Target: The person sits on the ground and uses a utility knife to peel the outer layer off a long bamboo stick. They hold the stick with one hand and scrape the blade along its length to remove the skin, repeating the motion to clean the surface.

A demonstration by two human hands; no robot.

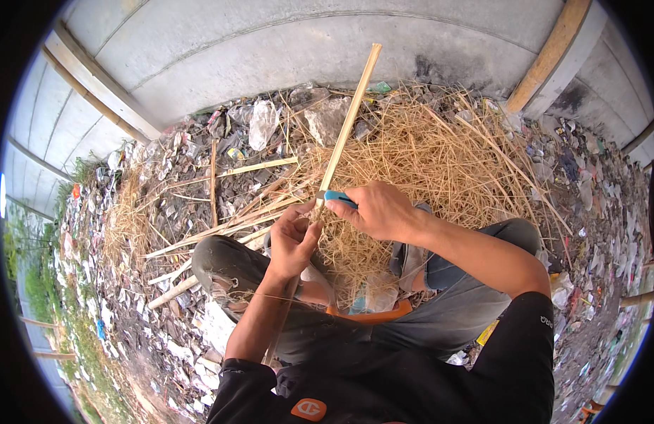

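A long pale bamboo strip (351, 116) slants up from my hands toward the wall, and its lower part runs down beside my left forearm. My left hand (295, 244) is closed on it, thumb and fingers pinching it above my lap. In my right hand (385, 212) is a utility knife with a blue handle (339, 197). The knife's front end lies against the strip just above my left fingers; the blade itself is too small to make out clearly.
Thin bamboo shavings (440, 155) are heaped in front of me and between my feet. Several cut bamboo pieces (221, 232) lie at the left. An orange curved object (373, 315) shows between my legs. Litter covers the ground up to a grey panel wall (284, 56).
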